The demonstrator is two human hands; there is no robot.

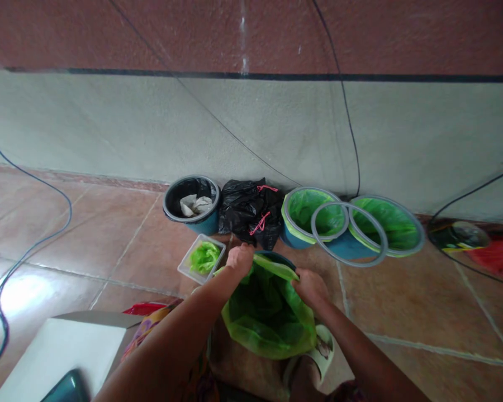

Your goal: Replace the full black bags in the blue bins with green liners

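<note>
A green plastic bag (266,315) lies open over a small blue bin whose dark rim (281,257) shows at the far side. My left hand (240,260) is closed on the bag's far left edge at the rim. My right hand (310,288) is closed on the bag's right edge. The bag's lower part droops toward me over the bin.
Along the wall stand a blue bin with a black liner (191,204), a tied black bag (251,212), two green-lined bins (314,215) (388,223) and a loose grey ring (347,233). A clear tray of green bags (202,258) sits left. Cables cross the tiled floor.
</note>
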